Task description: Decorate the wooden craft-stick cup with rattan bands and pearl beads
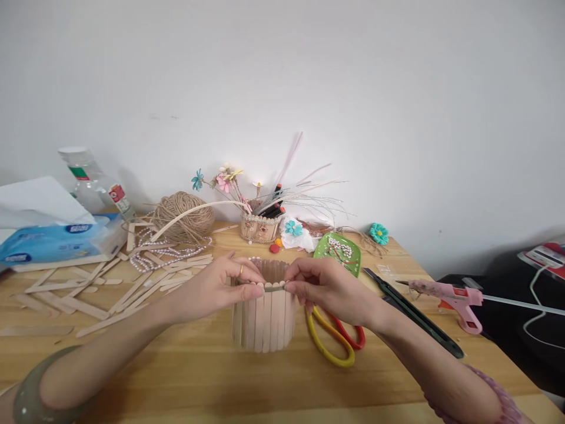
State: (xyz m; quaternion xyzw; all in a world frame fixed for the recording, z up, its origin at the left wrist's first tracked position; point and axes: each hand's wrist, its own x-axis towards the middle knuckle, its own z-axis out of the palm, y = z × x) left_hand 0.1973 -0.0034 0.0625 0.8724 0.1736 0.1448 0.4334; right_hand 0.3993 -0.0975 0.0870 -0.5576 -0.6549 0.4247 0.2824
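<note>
A round holder made of upright craft sticks (263, 324) stands on the table in front of me, with its rim of rounded stick ends between my hands. Across the front, just below those ends, runs a thin greyish-green strip (274, 288); its exact kind is unclear. My left hand (233, 282) is closed at the rim's left side, thumb outside and fingers over the edge, pinching the strip. On the other side, my right hand (320, 285) pinches the strip between thumb and fingers. Scissors with yellow and red handles (331, 341) lie beside the holder, partly under my right hand.
Loose craft sticks (132, 294), a twine ball (183, 215), bead strings (172, 253) and a tissue pack (62, 238) occupy the left. Behind stands a decorated pot (259, 228). A green dish (338, 253), utility knife (415, 312) and pink glue gun (454, 297) lie right.
</note>
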